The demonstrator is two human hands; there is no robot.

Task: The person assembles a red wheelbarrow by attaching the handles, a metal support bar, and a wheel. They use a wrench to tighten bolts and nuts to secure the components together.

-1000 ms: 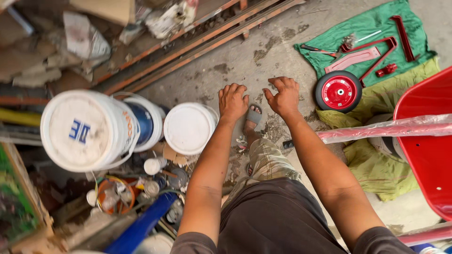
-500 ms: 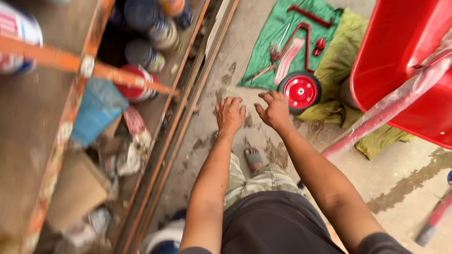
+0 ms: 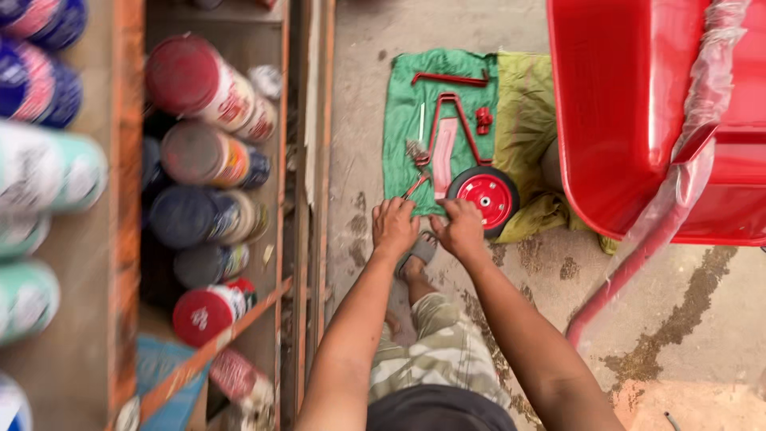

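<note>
My left hand (image 3: 395,226) and my right hand (image 3: 459,227) are side by side at the near edge of a green cloth (image 3: 403,120) spread on the concrete floor. Their fingers are curled down on that edge, and I cannot tell whether they grip it. On the cloth lie a red wheel (image 3: 483,199) just beyond my right hand, a red bent frame (image 3: 456,120), a red rod (image 3: 451,78), small red parts (image 3: 483,118) and pliers (image 3: 415,187) by my left hand. My sandalled foot (image 3: 421,249) is below the hands.
A red wheelbarrow tray (image 3: 622,112) fills the right side, with a plastic-wrapped red handle (image 3: 638,263) slanting down from it. A yellow-green cloth (image 3: 523,104) lies between the tray and the green cloth. Shelves with several paint cans (image 3: 199,88) stand at the left.
The view has swung from the buckets and shelf to the cloth. My hands went from spread fingers above the floor to curled fingers at the green cloth's near edge.
</note>
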